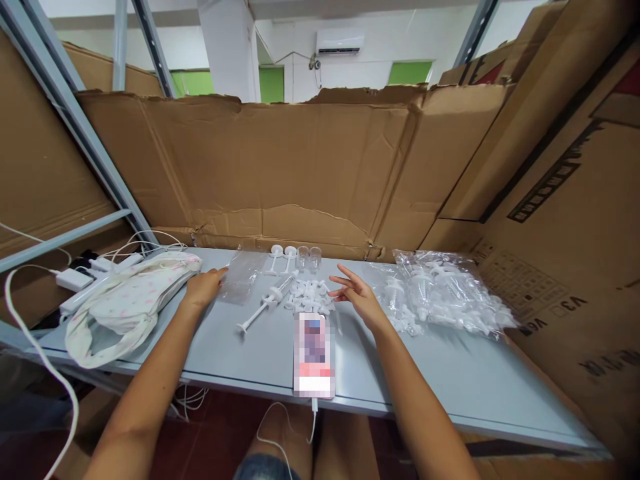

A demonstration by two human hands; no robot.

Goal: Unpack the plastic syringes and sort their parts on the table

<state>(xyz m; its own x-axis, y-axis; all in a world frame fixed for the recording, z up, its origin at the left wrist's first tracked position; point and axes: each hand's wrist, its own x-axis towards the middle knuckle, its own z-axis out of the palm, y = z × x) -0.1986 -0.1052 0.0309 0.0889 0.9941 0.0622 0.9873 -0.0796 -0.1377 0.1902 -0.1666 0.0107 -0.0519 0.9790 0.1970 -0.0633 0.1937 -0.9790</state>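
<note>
My left hand (pixel 205 288) is at the left edge of a clear flat plastic bag (pixel 243 277), fingers closed together on its border. My right hand (pixel 354 293) hovers with fingers spread, holding nothing, just right of a pile of small white plastic pieces (pixel 309 295). Left of that pile lies a large clear syringe (pixel 270 301) with its white plunger drawn out. Behind stand two white plungers (pixel 283 259) and two short clear barrels (pixel 309 257). A phone (pixel 314 353) with a blurred screen rests in front of the pile.
Bags of syringe parts (pixel 450 293) lie on the right of the grey shelf (pixel 240 363). A white patterned cloth bag (pixel 133 300) and power strips (pixel 80 280) are on the left. Cardboard (pixel 280 160) walls the back and right side. A cable (pixel 314 417) runs from the phone.
</note>
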